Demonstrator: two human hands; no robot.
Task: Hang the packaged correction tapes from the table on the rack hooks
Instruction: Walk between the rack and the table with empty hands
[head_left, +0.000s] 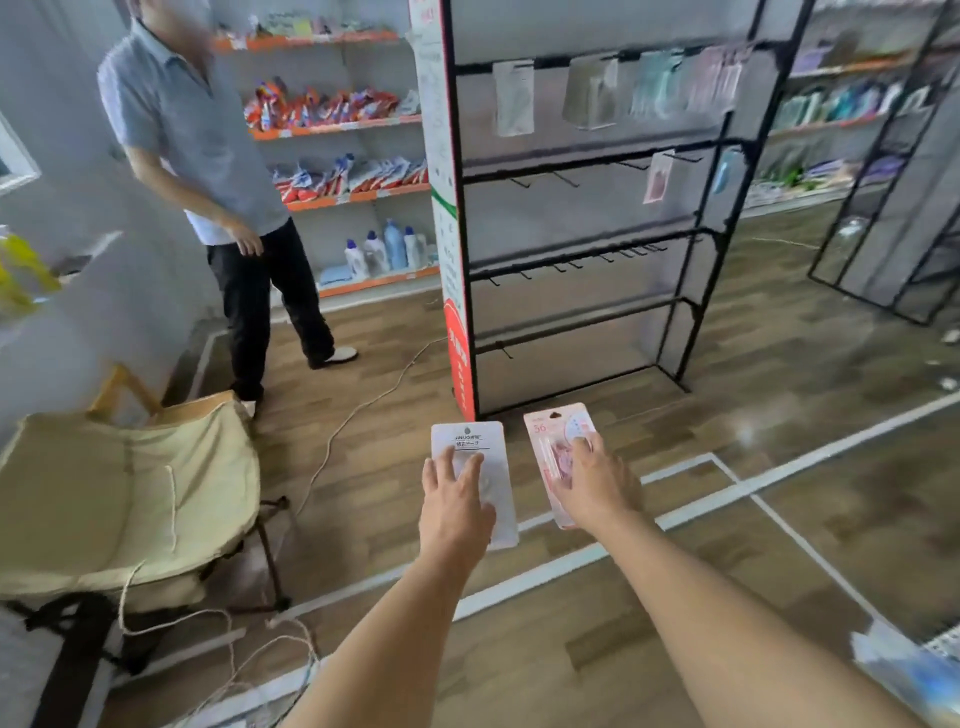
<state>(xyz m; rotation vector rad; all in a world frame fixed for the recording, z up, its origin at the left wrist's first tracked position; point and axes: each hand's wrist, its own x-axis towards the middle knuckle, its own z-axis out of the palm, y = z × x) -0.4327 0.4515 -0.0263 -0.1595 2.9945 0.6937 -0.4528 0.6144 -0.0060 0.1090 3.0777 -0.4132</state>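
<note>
My left hand (454, 506) holds a white packaged correction tape (470, 441) out in front of me, fingers lying over its face. My right hand (595, 480) grips a pink packaged correction tape (550, 431) beside it. Both packs are in the air above the wooden floor, short of the black rack (587, 156). The rack's top bar carries several hung packages (592, 93). One pink pack (657, 176) hangs on the second row, and bare hooks (566, 179) stick out on the second and third rows. No table is in view.
A person in a grey shirt (202, 124) stands at the left by orange shelves of goods (337, 104). A folding cart with a cream fabric bag (124, 493) sits at the lower left. A cord (358, 405) trails across the floor. A second black rack (893, 218) stands at the right.
</note>
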